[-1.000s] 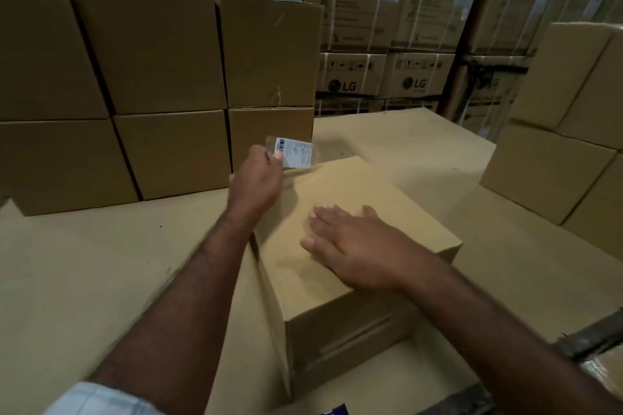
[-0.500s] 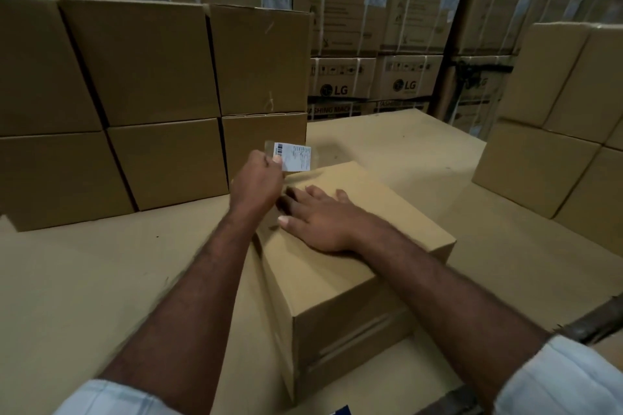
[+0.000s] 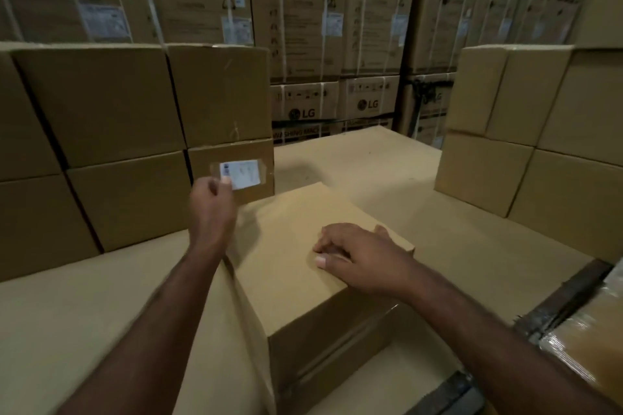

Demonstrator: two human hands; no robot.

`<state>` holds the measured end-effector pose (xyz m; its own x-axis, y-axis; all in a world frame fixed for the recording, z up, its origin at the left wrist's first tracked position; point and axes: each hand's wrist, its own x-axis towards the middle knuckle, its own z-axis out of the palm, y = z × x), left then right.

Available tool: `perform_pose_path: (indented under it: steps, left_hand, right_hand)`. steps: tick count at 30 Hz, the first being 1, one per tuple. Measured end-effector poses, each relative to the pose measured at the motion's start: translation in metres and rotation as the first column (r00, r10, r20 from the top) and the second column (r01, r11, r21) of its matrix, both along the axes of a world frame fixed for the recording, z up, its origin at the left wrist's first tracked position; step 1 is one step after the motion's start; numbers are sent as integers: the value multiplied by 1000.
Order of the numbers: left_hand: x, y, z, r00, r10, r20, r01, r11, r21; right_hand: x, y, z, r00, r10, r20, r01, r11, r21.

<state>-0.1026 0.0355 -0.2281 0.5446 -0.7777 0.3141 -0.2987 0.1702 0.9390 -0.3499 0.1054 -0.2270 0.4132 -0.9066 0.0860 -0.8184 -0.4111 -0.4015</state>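
Note:
A plain brown cardboard box (image 3: 290, 246) stands in front of me on a flat cardboard surface (image 3: 84, 307). My left hand (image 3: 210, 209) is raised over the box's far left corner and pinches a small white label (image 3: 242, 173) backed by clear tape. The label hangs in the air, apart from the box. My right hand (image 3: 357, 256) rests on the box's top near its right edge, fingers loosely bent and pressing down.
Stacked plain cartons (image 3: 101, 131) form a wall at the left, and another stack (image 3: 532, 131) stands at the right. Tall strapped LG washing-machine cartons (image 3: 303, 27) fill the background. A dark pallet edge and a plastic-wrapped carton (image 3: 580, 330) lie at the lower right.
My right hand has slid from beside my left hand back to the box's right edge. My left hand keeps the label raised in much the same place. The camera has tilted up.

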Motion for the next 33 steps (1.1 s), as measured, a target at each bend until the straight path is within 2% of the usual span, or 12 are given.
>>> perform_pose_path:
  steps: [2,3,5,7,9,11,14,17,19,25,28,33]
  left_hand:
    - [-2,22,5,980,-5,-201,11,999,30]
    - [-3,37,7,937,-37,-349,64,996,67]
    - [-3,67,8,792,-124,-598,258,955,144]
    - [-1,91,9,690,-165,-705,380,911,159]
    - [1,102,9,633,-190,-751,424,896,131]
    - [1,106,12,606,-220,-764,474,871,126]
    - [3,102,23,576,-296,-762,588,797,135]
    - [1,89,31,505,-374,-778,686,721,99]
    - [-12,77,37,479,-411,-775,730,677,92]
    - [-104,44,63,554,-527,-644,780,599,180]
    - [-156,20,65,563,-573,-596,798,565,211]
    - [-244,-5,66,543,-597,-590,813,551,190]
  right_hand:
    - [4,-4,-9,991,-132,-38,128,988,-89]
    - [5,-7,-11,975,-212,-69,204,974,-101]
    - [3,-18,-9,931,-348,-109,345,938,-44]
    - [-2,-32,-2,883,-450,-135,456,890,20]
    - [-9,-50,4,861,-484,-157,500,862,82]
    - [-12,-60,4,872,-470,-138,487,862,139]
    - [-16,-61,3,866,-492,-92,500,859,113]
    - [-32,-54,10,834,-551,23,541,827,153]
    - [-54,-50,15,791,-606,83,591,792,154]
    - [-142,-25,31,593,-773,226,785,617,55]
    - [-182,-10,37,521,-798,303,838,546,-3]
    - [-238,7,30,393,-828,401,905,426,-7]
